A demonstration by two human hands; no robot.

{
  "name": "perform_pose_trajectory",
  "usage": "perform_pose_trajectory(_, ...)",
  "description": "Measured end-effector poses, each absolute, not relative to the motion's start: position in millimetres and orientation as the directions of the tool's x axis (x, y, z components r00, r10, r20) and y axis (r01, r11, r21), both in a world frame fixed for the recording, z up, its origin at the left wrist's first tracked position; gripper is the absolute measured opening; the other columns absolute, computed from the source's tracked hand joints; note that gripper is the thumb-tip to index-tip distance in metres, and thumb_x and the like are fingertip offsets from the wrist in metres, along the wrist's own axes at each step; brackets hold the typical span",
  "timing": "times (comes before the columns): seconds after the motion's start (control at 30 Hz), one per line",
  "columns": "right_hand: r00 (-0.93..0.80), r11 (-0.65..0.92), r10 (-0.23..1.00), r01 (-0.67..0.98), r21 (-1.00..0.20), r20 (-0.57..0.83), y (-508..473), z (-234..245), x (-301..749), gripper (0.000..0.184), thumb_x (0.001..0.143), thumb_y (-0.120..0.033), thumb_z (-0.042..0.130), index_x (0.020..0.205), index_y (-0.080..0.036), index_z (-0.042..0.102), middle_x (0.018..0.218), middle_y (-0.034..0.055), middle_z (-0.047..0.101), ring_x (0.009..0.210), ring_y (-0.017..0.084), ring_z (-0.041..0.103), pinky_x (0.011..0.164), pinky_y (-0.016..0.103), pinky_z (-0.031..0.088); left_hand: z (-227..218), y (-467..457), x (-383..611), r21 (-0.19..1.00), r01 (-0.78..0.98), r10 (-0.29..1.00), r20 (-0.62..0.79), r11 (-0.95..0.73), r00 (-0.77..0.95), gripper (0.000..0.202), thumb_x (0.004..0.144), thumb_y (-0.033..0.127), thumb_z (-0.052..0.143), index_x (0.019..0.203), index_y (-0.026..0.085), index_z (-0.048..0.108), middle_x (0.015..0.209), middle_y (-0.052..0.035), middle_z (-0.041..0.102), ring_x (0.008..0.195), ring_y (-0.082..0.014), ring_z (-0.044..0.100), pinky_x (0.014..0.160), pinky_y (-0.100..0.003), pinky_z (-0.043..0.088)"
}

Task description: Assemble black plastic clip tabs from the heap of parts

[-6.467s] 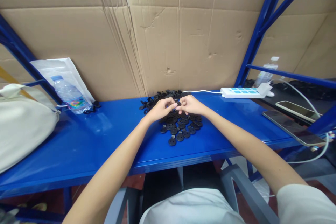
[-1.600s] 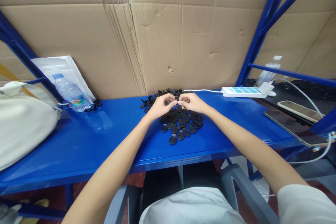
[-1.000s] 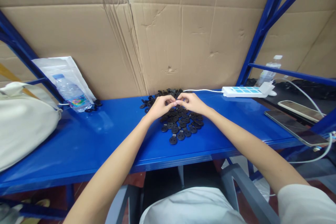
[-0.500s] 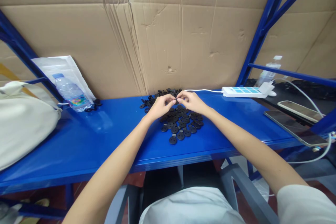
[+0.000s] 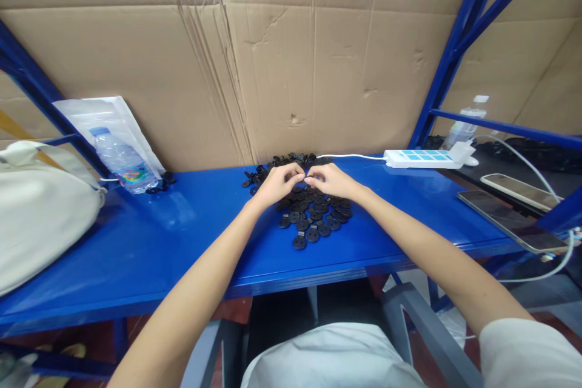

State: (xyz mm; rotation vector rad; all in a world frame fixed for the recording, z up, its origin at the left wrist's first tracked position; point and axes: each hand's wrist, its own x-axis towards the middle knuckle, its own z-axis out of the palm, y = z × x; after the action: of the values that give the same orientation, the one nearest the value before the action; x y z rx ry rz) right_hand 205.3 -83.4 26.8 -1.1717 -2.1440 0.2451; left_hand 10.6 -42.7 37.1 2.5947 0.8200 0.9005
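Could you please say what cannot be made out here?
Head view: anything between the left hand and right hand, covered by their fingers.
Head view: black pieces, partly behind the hands.
Head view: bag, left part cut by the edge.
Head view: print on the colourful label, too small.

I can't tell what's between the left hand [image 5: 278, 183] and right hand [image 5: 333, 181]; they partly hide the black discs [image 5: 315, 216]. Leftward, the pale bag [image 5: 45, 218] is cut off.
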Motion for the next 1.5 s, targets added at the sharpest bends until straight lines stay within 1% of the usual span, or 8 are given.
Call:
perform_pose_trajectory(0.27, -0.353, 0.561, 0.813, 0.689, -0.458, 0.464, -79.6, 22.8, 208.2, 0.010, 0.086, -0.021, 0.061, 0.086, -0.015, 0.069, 0.073, 0.0038, 0.070, 0.064, 0.013, 0.057, 0.062, 0.023, 0.037, 38.3, -47.1, 10.9, 0.450, 0.407, 0.588, 0.408, -0.795, 0.699, 0.022, 0.087, 0.037, 0.055, 0.091, 0.018, 0.066, 0.075, 0.0016, 0.068, 0.068, -0.0120, 0.061, 0.068, -0.022, 0.044)
perform_pose_trajectory(0.37, -0.363, 0.592, 0.790, 0.660, -0.462, 0.494, -78.8, 21.6, 208.4, 0.010, 0.084, -0.024, 0.063, 0.084, -0.015, 0.068, 0.074, 0.0036, 0.070, 0.063, 0.012, 0.057, 0.061, 0.022, 0.038, 37.6, -44.3, 10.4, 0.442, 0.399, 0.581, 0.437, -0.803, 0.686, 0.020, 0.087, 0.035, 0.056, 0.088, 0.018, 0.066, 0.077, 0.0012, 0.068, 0.069, -0.0115, 0.060, 0.069, -0.022, 0.045)
perform_pose_trajectory(0.53, -0.390, 0.618, 0.776, 0.624, -0.477, 0.495, -78.5, 21.4, 208.8, 0.023, 0.081, -0.034, 0.068, 0.092, -0.014, 0.069, 0.076, 0.0035, 0.069, 0.059, 0.011, 0.055, 0.060, 0.022, 0.037, 36.0, -41.8, 11.8, 0.459, 0.347, 0.568, 0.546, -0.818, 0.616, 0.024, 0.083, 0.041, 0.062, 0.085, 0.018, 0.069, 0.091, -0.0035, 0.067, 0.074, -0.0124, 0.060, 0.067, -0.023, 0.046)
perform_pose_trajectory(0.77, -0.334, 0.581, 0.801, 0.631, -0.514, 0.496, -81.8, 25.5, 206.4, 0.014, 0.084, -0.025, 0.060, 0.078, -0.014, 0.064, 0.068, 0.0021, 0.066, 0.057, 0.012, 0.054, 0.058, 0.023, 0.036, 41.0, -46.5, 14.7, 0.575, 0.341, 0.654, 0.520, -0.744, 0.549, 0.024, 0.079, 0.039, 0.067, 0.084, 0.016, 0.069, 0.075, -0.0019, 0.069, 0.066, -0.0118, 0.058, 0.065, -0.023, 0.046)
perform_pose_trajectory(0.9, -0.277, 0.559, 0.820, 0.571, -0.601, 0.500, -82.9, 25.4, 205.4, 0.011, 0.088, -0.024, 0.051, 0.084, -0.016, 0.058, 0.072, 0.0014, 0.065, 0.054, 0.011, 0.051, 0.056, 0.023, 0.037, 41.0, -47.3, 14.4, 0.635, 0.335, 0.697, 0.487, -0.697, 0.526, 0.028, 0.074, 0.041, 0.070, 0.078, 0.014, 0.063, 0.071, -0.0014, 0.067, 0.061, -0.0107, 0.056, 0.059, -0.022, 0.044)
perform_pose_trajectory(1.1, -0.313, 0.603, 0.786, 0.576, -0.552, 0.533, -81.4, 23.6, 205.7, 0.008, 0.085, -0.023, 0.051, 0.083, -0.018, 0.055, 0.072, 0.0015, 0.064, 0.059, 0.013, 0.054, 0.060, 0.025, 0.040, 39.0, -45.6, 12.6, 0.635, 0.314, 0.673, 0.463, -0.706, 0.577, 0.031, 0.075, 0.043, 0.067, 0.071, 0.015, 0.056, 0.065, 0.0006, 0.062, 0.059, -0.0101, 0.055, 0.057, -0.021, 0.042)
perform_pose_trajectory(1.27, -0.276, 0.623, 0.772, 0.507, -0.596, 0.572, -81.0, 22.7, 205.0, 0.015, 0.081, -0.028, 0.056, 0.091, -0.017, 0.055, 0.084, 0.0041, 0.065, 0.059, 0.012, 0.054, 0.059, 0.025, 0.042, 37.1, -43.6, 11.6, 0.615, 0.332, 0.668, 0.463, -0.716, 0.583, 0.030, 0.076, 0.043, 0.067, 0.076, 0.015, 0.058, 0.069, -0.0003, 0.063, 0.063, -0.0111, 0.057, 0.060, -0.022, 0.045)
perform_pose_trajectory(1.5, -0.221, 0.555, 0.823, 0.513, -0.655, 0.524, -77.9, 21.3, 205.8, 0.009, 0.080, -0.023, 0.056, 0.086, -0.017, 0.055, 0.074, 0.0024, 0.063, 0.059, 0.012, 0.056, 0.058, 0.025, 0.043, 33.2, -42.8, 13.7, 0.611, 0.320, 0.652, 0.453, -0.724, 0.609, 0.031, 0.081, 0.042, 0.062, 0.097, 0.015, 0.061, 0.086, -0.0049, 0.069, 0.077, -0.0153, 0.064, 0.071, -0.026, 0.050)
